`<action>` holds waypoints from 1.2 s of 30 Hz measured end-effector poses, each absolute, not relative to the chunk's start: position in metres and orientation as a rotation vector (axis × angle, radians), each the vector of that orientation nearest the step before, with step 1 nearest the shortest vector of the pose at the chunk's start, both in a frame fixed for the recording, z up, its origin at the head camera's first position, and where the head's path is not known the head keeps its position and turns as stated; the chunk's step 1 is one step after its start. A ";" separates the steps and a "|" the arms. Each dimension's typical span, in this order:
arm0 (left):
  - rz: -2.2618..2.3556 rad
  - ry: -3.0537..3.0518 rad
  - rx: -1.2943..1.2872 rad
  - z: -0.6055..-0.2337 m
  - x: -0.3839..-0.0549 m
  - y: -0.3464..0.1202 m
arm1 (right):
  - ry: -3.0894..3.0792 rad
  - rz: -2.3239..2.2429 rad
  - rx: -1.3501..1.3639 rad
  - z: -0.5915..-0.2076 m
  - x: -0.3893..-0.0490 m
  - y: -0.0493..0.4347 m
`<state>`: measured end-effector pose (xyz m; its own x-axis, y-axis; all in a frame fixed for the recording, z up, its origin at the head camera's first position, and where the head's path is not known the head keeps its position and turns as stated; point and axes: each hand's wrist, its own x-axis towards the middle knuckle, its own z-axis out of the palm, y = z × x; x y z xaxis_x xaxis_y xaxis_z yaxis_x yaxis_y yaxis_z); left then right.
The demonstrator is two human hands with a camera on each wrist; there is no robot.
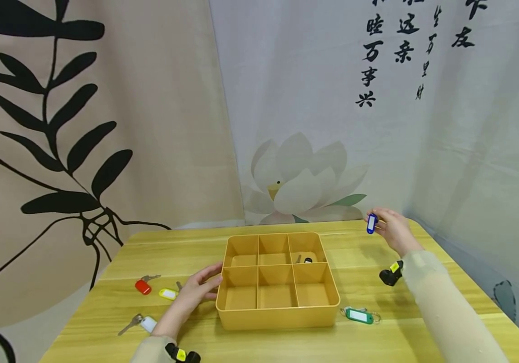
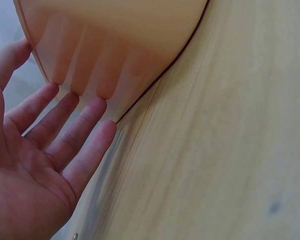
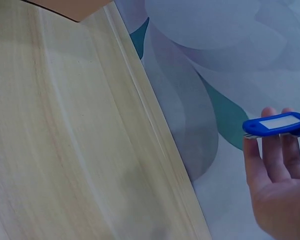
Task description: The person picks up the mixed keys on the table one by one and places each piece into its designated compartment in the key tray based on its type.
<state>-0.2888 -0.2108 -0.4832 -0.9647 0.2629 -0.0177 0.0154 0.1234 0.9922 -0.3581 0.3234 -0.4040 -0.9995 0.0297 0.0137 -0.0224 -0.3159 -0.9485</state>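
The back edge of the table [image 1: 282,348] is set close behind the yellow box [image 1: 277,319], with a printed curtain [image 1: 178,126] hung beyond it; a broad stretch of wood is left between the box and the table's right edge, and is narrowed by a green key tag [image 1: 360,316] laid just beside the box's front right corner; to the left of the box, the wood is shared by a yellow key tag [image 1: 168,294], a red key tag [image 1: 143,287] placed farther out from the box, and a white key tag [image 1: 148,324] with keys [image 1: 130,324], set nearer the front.

The box is divided into six compartments, in two rows of three; in its back right compartment a small key [image 1: 298,258] and a black tag [image 1: 308,260] are held, both partly hidden by the divider.

The box's left wall is touched by the fingertips of the left hand [image 1: 191,295], whose fingers are spread and nearly straight; to the right of the box and toward its back, the right hand [image 1: 393,229] is raised above the table; a blue key tag [image 1: 371,223] is pinched in its fingers, with the white label faced outward; how firmly it is pinched cannot be told.
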 end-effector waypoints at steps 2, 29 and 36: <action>1.948 2.202 0.279 -0.483 -0.289 -0.211 | -1.813 2.537 -0.008 -0.404 -0.358 0.323; 1.952 2.206 0.300 -0.485 -0.287 -0.210 | -1.867 2.515 0.010 -0.399 -0.355 0.323; 1.947 2.212 0.304 -0.482 -0.287 -0.210 | -1.865 2.509 0.010 -0.395 -0.355 0.323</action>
